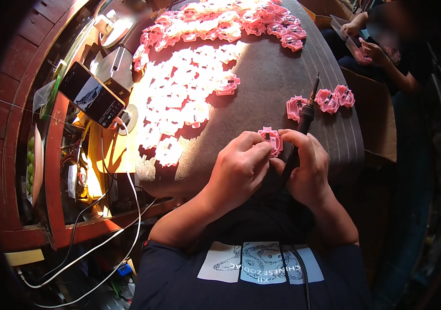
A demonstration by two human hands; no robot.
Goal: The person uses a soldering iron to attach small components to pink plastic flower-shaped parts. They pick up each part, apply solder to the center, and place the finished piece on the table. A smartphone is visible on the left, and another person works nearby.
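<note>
My left hand (239, 164) is closed on a small pink plastic housing (273, 146) with a dark part in its middle, pinching it near the table's front edge. A black soldering iron (307, 112) rests in my right hand (307, 168), its bare metal tip pointing away from me. The thumb and forefinger of that hand also reach the right side of the housing. Just beyond, another pink housing (295, 107) lies partly behind the iron, and two more pink housings (327, 101) sit to its right.
Many pink housings (171, 98) cover the table's (261, 77) left side and far end, some washed out by sunlight. A phone (91, 95) with a white cable (130, 178) stands at left. At the far right, another person's hands (372, 51) hold a container.
</note>
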